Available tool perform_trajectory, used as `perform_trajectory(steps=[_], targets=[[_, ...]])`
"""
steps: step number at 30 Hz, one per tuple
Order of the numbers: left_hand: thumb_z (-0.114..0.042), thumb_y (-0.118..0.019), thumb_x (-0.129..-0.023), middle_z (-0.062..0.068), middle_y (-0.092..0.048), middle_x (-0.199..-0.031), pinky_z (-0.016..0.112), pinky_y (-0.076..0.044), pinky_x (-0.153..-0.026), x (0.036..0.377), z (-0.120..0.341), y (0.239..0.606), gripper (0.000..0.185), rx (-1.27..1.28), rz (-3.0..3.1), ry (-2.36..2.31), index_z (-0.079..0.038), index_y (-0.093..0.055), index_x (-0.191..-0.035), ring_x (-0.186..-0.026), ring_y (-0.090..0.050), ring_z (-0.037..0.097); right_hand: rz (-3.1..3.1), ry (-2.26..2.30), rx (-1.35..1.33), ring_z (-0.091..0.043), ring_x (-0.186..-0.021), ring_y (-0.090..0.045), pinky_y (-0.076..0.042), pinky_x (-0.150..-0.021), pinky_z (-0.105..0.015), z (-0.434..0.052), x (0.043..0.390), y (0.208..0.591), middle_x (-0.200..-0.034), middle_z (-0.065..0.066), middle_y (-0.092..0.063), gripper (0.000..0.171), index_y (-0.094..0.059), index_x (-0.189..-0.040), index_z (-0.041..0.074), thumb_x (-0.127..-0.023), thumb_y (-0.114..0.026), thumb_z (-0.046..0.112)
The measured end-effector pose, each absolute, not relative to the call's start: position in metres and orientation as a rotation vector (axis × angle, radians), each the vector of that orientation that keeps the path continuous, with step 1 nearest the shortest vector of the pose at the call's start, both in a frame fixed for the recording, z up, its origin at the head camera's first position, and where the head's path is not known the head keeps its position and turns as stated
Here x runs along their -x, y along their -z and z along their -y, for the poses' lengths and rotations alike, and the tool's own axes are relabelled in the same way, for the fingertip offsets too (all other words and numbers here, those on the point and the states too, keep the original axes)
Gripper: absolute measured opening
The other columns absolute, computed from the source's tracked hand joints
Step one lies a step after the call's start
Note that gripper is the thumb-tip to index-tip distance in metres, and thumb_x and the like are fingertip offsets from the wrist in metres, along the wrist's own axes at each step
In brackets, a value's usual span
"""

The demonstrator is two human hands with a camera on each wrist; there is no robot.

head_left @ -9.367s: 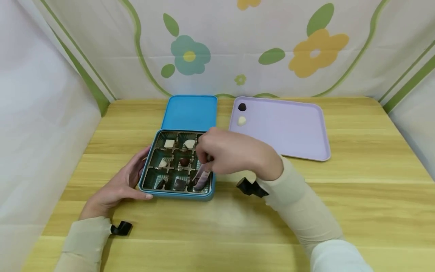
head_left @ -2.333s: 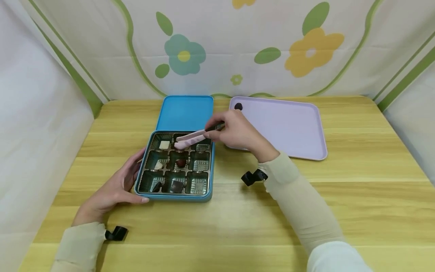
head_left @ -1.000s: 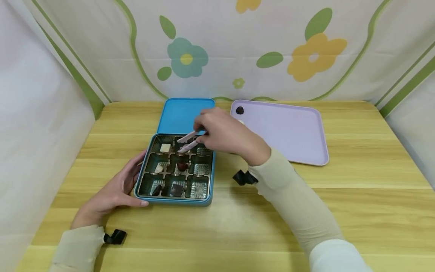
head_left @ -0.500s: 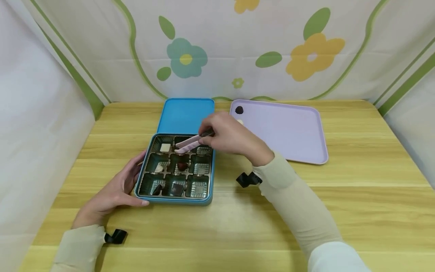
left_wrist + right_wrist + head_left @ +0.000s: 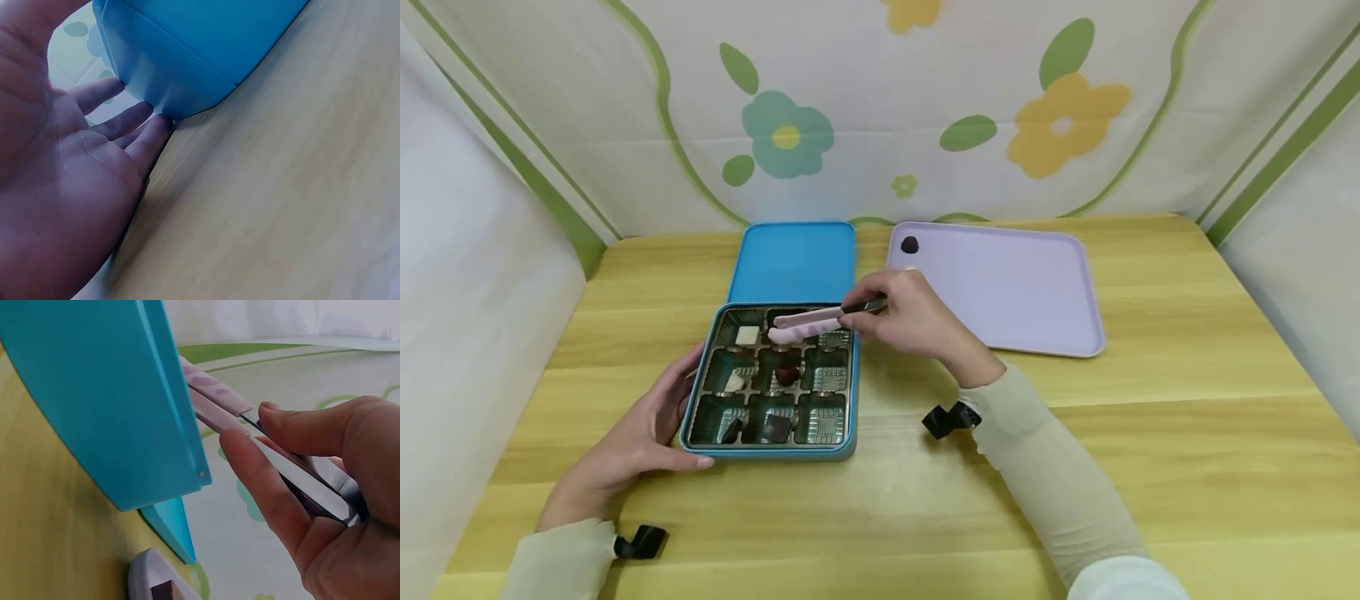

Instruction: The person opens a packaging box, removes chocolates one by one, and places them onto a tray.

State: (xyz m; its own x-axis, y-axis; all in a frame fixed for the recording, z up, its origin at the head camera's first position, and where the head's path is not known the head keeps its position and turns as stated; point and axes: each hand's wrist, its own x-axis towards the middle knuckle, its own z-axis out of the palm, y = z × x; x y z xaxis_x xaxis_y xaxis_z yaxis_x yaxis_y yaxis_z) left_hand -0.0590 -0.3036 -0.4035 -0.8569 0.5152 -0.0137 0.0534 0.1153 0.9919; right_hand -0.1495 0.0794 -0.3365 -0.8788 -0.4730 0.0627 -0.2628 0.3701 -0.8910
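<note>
The blue box [image 5: 842,446] holds a tray insert of small compartments with chocolates. My left hand [image 5: 643,429] steadies its near left corner, thumb along the front edge. In the left wrist view, extended fingertips touch the box's side. Between thumb and fingers, my right hand [image 5: 910,321] pinches pink-tipped metal tongs [image 5: 805,327]. The tips lie low over the back middle compartment and hide what is in it. A white square chocolate [image 5: 747,335], a white piece [image 5: 734,382], a red-brown chocolate [image 5: 787,375], a dark square [image 5: 776,428] and a dark piece [image 5: 732,430] sit in other compartments.
A blue lid [image 5: 793,262] lies behind the box. Right of it is a lilac tray [image 5: 1007,287] with a dark chocolate [image 5: 910,245] in its far left corner; my right hand overlaps the tray's near left part. A flowered curtain [image 5: 880,108] hangs behind the table [image 5: 887,517].
The tongs have moved from the front right compartment, now bare, to the back middle one. Lately their tips have drawn closer together and the right hand has shifted slightly. The left hand stays put.
</note>
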Motion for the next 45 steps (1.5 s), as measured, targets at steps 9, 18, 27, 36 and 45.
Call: perform_trajectory(steps=[9,18,27,36,45], targets=[[0.025,-0.082,-0.07,0.008,-0.017,-0.178,0.01,-0.037,-0.115,0.06,0.307,0.405,0.135,-0.592,-2.026,-1.808,-0.014,-0.007,-0.175,-0.153,-0.037,-0.002,-2.381,1.616,0.481,-0.033,-0.087,-0.082,-0.065,-0.078,-0.035,-0.082,0.144,0.348,-0.108,-0.014,-0.08,0.016,-0.079,-0.112,0.001,-0.098,-0.079,0.008],[0.028,-0.08,-0.068,0.004,-0.019,-0.178,0.009,-0.036,-0.116,0.051,0.316,0.408,0.135,-0.632,-2.026,-1.832,-0.01,-0.006,-0.174,-0.154,-0.035,-0.002,-2.248,1.736,0.37,-0.036,-0.091,-0.081,-0.066,-0.084,-0.047,-0.076,0.14,0.361,-0.109,-0.017,-0.078,0.018,-0.078,-0.115,0.0,-0.098,-0.077,0.003],[0.028,-0.08,-0.068,0.006,-0.017,-0.179,0.008,-0.034,-0.117,0.052,0.316,0.404,0.134,-0.609,-2.059,-1.831,-0.011,-0.008,-0.174,-0.155,-0.035,-0.003,-2.211,1.771,0.335,-0.039,-0.092,-0.08,-0.066,-0.084,-0.047,-0.075,0.145,0.359,-0.11,-0.017,-0.078,0.02,-0.079,-0.117,0.001,-0.097,-0.078,0.004],[0.027,-0.081,-0.07,0.008,-0.018,-0.179,0.009,-0.037,-0.115,0.057,0.312,0.401,0.133,-0.581,-2.052,-1.824,-0.013,-0.01,-0.175,-0.154,-0.037,0.0,-2.118,1.917,0.248,-0.029,-0.087,-0.081,-0.066,-0.085,-0.043,-0.084,0.152,0.356,-0.109,-0.02,-0.075,0.022,-0.077,-0.119,-0.004,-0.098,-0.077,0.004],[0.024,-0.082,-0.071,0.009,-0.017,-0.179,0.008,-0.034,-0.116,0.057,0.309,0.4,0.133,-0.536,-2.06,-1.807,-0.016,-0.01,-0.175,-0.154,-0.035,-0.003,-2.015,2.157,0.095,-0.014,-0.077,-0.079,-0.066,-0.08,-0.031,-0.123,0.16,0.354,-0.105,-0.011,-0.073,0.028,-0.069,-0.126,-0.014,-0.101,-0.071,-0.002]])
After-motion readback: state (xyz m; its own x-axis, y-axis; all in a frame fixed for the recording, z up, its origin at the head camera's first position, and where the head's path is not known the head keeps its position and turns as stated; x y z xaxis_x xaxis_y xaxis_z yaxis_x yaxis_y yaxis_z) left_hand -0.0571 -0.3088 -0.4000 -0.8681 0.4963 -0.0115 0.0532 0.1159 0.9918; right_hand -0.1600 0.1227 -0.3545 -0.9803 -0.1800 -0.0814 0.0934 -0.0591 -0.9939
